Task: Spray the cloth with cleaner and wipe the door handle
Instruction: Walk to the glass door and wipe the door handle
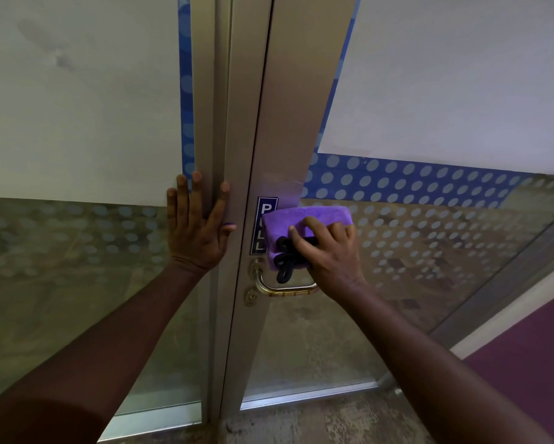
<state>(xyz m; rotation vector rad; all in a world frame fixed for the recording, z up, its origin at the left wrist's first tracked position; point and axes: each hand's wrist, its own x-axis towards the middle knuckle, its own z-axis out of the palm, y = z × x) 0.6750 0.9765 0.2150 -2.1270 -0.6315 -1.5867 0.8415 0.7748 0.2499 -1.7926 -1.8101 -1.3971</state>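
right hand (pixel 328 251) grips folded purple cloth (pixel 307 219) above door handle (pixel 285 288); left hand (pixel 197 225) flat, open on frame (pixel 211 123). cloth soft, light, likely conforms round stiff, slick handle.

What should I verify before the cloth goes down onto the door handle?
1. Cloth gripped by right hand: ok.
2. Cloth on the door handle: not ok, it rests on the door above it.
3. Left hand braced: ok, flat on the frame.
4. Cloth damp with cleaner: cannot tell.
5. Black cord clear of the door handle: cannot tell; it dangles just above it.
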